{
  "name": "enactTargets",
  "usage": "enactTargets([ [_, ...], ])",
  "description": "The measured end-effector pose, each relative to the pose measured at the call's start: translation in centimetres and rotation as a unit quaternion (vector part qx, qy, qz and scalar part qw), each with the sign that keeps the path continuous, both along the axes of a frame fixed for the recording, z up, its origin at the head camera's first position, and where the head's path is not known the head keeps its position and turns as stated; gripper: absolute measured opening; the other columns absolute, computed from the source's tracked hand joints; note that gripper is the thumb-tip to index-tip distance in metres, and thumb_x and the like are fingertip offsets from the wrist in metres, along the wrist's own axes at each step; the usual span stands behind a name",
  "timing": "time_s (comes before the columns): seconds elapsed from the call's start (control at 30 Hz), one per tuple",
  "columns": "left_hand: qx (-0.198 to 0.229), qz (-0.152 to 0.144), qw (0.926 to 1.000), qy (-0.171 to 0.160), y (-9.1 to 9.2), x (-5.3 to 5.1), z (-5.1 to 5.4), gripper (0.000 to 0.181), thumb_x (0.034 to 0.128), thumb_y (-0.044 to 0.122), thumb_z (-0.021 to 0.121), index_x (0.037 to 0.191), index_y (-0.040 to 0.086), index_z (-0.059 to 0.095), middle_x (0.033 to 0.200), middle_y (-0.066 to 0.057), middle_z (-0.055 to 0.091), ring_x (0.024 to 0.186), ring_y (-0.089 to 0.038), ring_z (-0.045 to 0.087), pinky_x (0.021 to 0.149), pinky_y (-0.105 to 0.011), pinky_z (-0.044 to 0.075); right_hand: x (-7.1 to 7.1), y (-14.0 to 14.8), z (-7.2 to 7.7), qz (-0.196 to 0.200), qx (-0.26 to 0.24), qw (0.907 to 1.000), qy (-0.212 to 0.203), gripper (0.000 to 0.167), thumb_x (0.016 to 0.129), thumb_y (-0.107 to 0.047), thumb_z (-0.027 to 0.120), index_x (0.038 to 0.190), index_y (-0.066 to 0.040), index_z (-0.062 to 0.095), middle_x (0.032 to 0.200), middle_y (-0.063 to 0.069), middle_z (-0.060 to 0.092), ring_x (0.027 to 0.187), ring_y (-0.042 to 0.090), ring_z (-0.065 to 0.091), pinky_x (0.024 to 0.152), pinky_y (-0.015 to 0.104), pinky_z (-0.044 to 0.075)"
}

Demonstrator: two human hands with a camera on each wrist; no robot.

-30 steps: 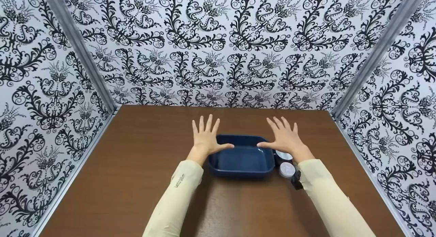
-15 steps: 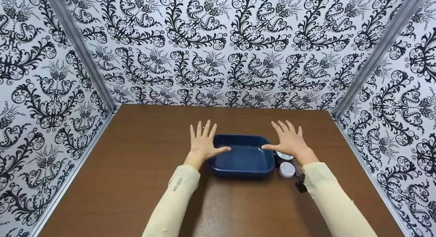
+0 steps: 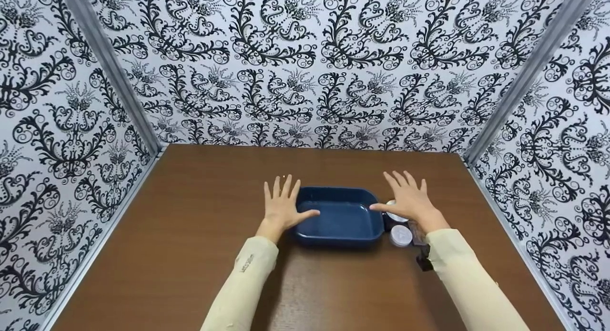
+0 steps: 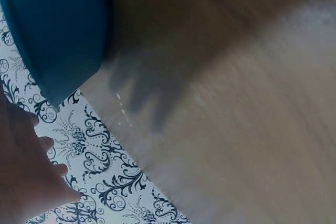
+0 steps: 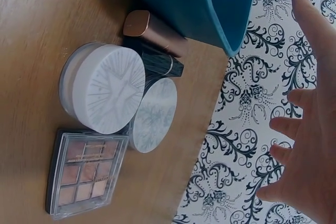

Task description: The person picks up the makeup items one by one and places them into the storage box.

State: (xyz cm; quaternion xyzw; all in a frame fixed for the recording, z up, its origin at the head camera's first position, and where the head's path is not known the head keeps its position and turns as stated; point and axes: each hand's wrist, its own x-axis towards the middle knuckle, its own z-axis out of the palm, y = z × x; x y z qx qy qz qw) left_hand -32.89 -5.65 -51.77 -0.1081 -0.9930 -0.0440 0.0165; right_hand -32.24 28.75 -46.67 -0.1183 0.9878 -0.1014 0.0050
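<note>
head view: glints point(image 3: 363, 207) inside blue dish point(image 3: 338, 222) between left hand point(image 3: 282, 209) and right hand point(image 3: 410, 200), fingers apart

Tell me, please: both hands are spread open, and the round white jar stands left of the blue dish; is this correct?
Not the side: the head view shows the round white jar to the right of the blue dish. The left hand and right hand are spread open.
</note>
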Motion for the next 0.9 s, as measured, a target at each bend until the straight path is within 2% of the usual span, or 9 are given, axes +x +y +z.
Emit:
enactTargets([
  [0.23,-0.001,0.004,1.0,0.0,0.0,-0.2,-1.2,0.114,0.0746,0.094,0.038,0.161,0.022,0.017,0.169,-0.008,0.012,0.156,-0.037,0.007,0.123,-0.063,0.003,0.3,0.2,-0.2,-0.005,0.002,1.0,-0.005,0.117,0.075,-0.084,0.058,0.16,-0.013,0.021,0.164,0.023,0.023,0.151,0.049,0.012,0.112,0.079,0.0],
  [0.37,0.004,0.007,0.9999,-0.011,-0.1,-0.1,-1.7,0.113,0.0758,0.093,0.037,0.162,0.023,0.015,0.17,-0.006,0.01,0.157,-0.036,0.005,0.123,-0.063,0.002,0.6,0.3,-0.1,-0.01,0.0,0.9999,-0.01,0.115,0.076,-0.082,0.058,0.16,-0.012,0.023,0.163,0.023,0.025,0.151,0.049,0.013,0.112,0.079,0.001],
  [0.5,0.017,0.007,0.9998,-0.011,-0.1,0.1,-1.8,0.112,0.0769,0.092,0.038,0.162,0.022,0.015,0.17,-0.006,0.011,0.156,-0.037,0.006,0.123,-0.063,0.001,0.6,0.7,-0.1,-0.013,0.001,0.9999,-0.011,0.114,0.077,-0.081,0.058,0.16,-0.011,0.023,0.162,0.024,0.025,0.15,0.049,0.014,0.112,0.079,0.001],
  [0.63,0.029,0.006,0.9995,0.002,-0.2,0.3,-1.7,0.11,0.0774,0.091,0.04,0.161,0.022,0.019,0.169,-0.007,0.014,0.156,-0.038,0.009,0.123,-0.064,0.002,0.5,1.2,-0.3,-0.015,0.005,0.9998,-0.011,0.114,0.078,-0.081,0.057,0.16,-0.01,0.022,0.162,0.025,0.024,0.15,0.05,0.014,0.111,0.08,0.002],
  [0.9,0.029,0.008,0.9996,0.001,-0.1,0.5,-2.1,0.109,0.0776,0.091,0.038,0.161,0.023,0.019,0.169,-0.007,0.015,0.156,-0.038,0.008,0.122,-0.065,0.003,0.4,2.3,-1.3,-0.02,0.013,0.9996,-0.013,0.112,0.08,-0.08,0.055,0.159,-0.008,0.022,0.161,0.026,0.026,0.149,0.051,0.016,0.11,0.081,0.004],
])
